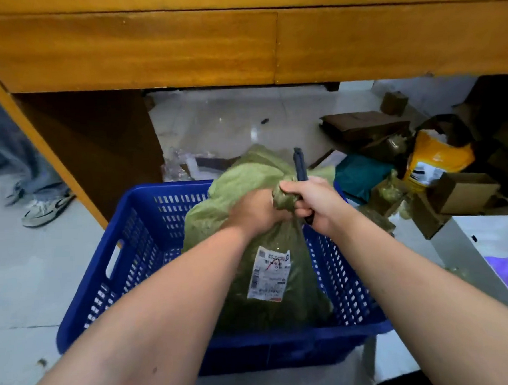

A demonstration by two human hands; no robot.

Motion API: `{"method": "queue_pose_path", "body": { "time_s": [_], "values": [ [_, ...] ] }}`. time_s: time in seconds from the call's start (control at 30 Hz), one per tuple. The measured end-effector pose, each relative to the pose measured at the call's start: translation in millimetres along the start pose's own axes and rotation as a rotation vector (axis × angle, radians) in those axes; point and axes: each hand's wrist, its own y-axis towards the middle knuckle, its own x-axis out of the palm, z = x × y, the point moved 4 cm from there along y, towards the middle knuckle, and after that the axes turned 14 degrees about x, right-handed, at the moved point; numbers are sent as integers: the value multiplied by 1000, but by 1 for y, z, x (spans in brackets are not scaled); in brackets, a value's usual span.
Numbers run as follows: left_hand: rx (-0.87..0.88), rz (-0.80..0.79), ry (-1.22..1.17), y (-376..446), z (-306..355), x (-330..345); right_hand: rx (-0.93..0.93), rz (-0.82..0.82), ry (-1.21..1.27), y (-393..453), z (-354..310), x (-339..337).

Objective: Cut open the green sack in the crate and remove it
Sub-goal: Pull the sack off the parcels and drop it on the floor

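Note:
A green woven sack (271, 295) with a white shipping label (270, 274) stands upright in a blue perforated plastic crate (138, 259) on the floor. My left hand (252, 211) grips the bunched neck of the sack. My right hand (313, 202) is closed on a dark slim cutter (299, 164), which points up and away, and its fingers also pinch the sack's knotted top (283, 198). The blade itself is not visible. The sack's upper part bulges over the crate's far rim.
A wooden desk (149, 50) stands just behind the crate. Cardboard boxes (461, 193), a yellow bag (438, 157) and teal cloth (361, 175) clutter the floor to the right. Another person's legs and a sneaker (47, 206) are at the left. A white box (488, 252) sits at right.

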Motion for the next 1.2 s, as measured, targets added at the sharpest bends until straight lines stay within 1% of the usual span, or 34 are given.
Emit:
{"method": "queue_pose_path", "body": {
  "time_s": [0.07,0.1,0.13,0.2,0.23,0.27,0.33,0.37,0.43,0.5,0.53,0.6,0.63,0.7,0.77,0.83,0.87,0.9,0.93,0.97,1.0,1.03,1.07,1.1,1.13,1.17,1.2],
  "values": [
    [3,98,45,-3,1,-11,-7,-54,121,-4,-1,-5],
    [6,156,65,-6,4,-20,-25,-37,155,-5,-1,-9],
    [10,198,67,-9,7,-28,-50,17,150,-6,-1,-15],
    [30,225,-22,-12,12,-44,-77,191,-2,-12,2,-25],
    [32,231,-110,-13,16,-51,-64,281,-110,-13,6,-30],
    [7,247,-214,-14,16,-58,-45,335,-213,-15,11,-33],
    [-78,335,-396,-16,20,-72,-20,323,-342,-14,22,-38],
    [-113,388,-474,-17,22,-79,1,298,-356,-12,27,-40],
    [-133,436,-641,-15,29,-93,49,255,-307,-8,32,-41],
    [-126,417,-815,-12,37,-102,34,201,-264,-6,33,-35],
    [-127,406,-856,-10,40,-105,-3,217,-292,-5,31,-31],
    [-131,397,-869,-10,44,-105,-83,334,-298,-1,29,-28],
    [-142,400,-863,-10,43,-104,-88,386,-254,2,30,-30],
    [-186,428,-850,-11,36,-104,-62,422,-116,4,29,-30],
    [-240,524,-812,-15,17,-109,-48,387,-43,2,22,-27],
    [-310,648,-687,-24,-11,-119,-65,301,9,0,11,-18],
    [-390,690,-537,-29,-27,-123,-81,260,11,-2,5,-12],
    [-499,705,-331,-36,-38,-128,-103,232,-16,-4,0,-8],
    [-618,722,-117,-45,-44,-133,-128,211,-62,-5,-4,-3],
    [-699,744,49,-52,-45,-138,-155,196,-116,-6,-7,2],
    [-689,773,183,-56,-41,-142,-181,183,-172,-10,-11,8],
    [-575,774,298,-55,-30,-144,-210,173,-228,-12,-16,13],
    [-404,724,397,-48,-19,-142,-239,166,-280,-14,-20,18],
    [-239,632,462,-39,-6,-135,-263,165,-327,-15,-24,24],
    [-107,529,492,-32,5,-126,-278,173,-360,-16,-27,29],
    [-14,427,484,-26,13,-118,-290,180,-380,-16,-28,32],
    [49,322,429,-20,17,-110,-298,186,-398,-17,-30,35]
  ]
}}
